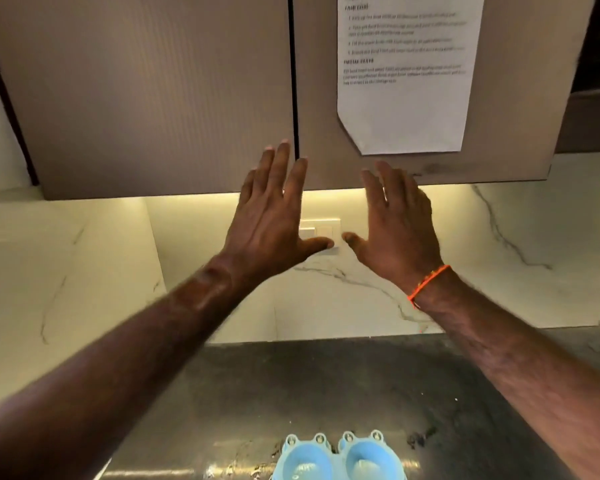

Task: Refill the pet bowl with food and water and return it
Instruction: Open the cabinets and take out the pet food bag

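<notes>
Pet bowl [338, 457] on counter [326, 382]; cabinet doors [153, 91] above; paper sheet [406, 81] on right door.

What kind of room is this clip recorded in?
Most likely a home kitchen: taupe wall cabinets over a white marble-look backsplash and a dark stone countertop, where a light-blue double pet bowl sits.

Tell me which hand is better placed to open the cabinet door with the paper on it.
Probably the right hand: it is raised, open and empty, just under the paper door's lower edge. The left hand sits at the gap between the doors, mostly before the other door.
</notes>
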